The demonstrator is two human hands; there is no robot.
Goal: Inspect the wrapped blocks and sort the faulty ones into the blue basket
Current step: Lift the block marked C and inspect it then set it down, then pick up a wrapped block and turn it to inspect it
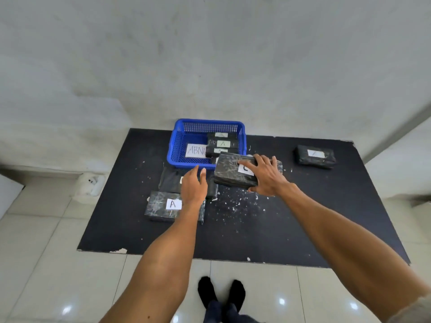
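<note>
My right hand (264,177) grips a black wrapped block (229,170) with a white label, lifted just in front of the blue basket (177,145). The basket holds three wrapped blocks (222,143) and a white paper sign (195,150). My left hand (194,186) hovers with relaxed fingers and holds nothing, over a dark block (170,181) lying on the mat. Another block labelled A (161,206) lies nearer me, partly under my left forearm. A further wrapped block (314,156) lies alone at the mat's far right.
Everything sits on a black mat (256,229) on a tiled floor, against a grey wall. White crumbs are scattered over the mat's middle. A white object (92,183) lies off the mat's left edge. My feet (221,292) stand at the mat's near side.
</note>
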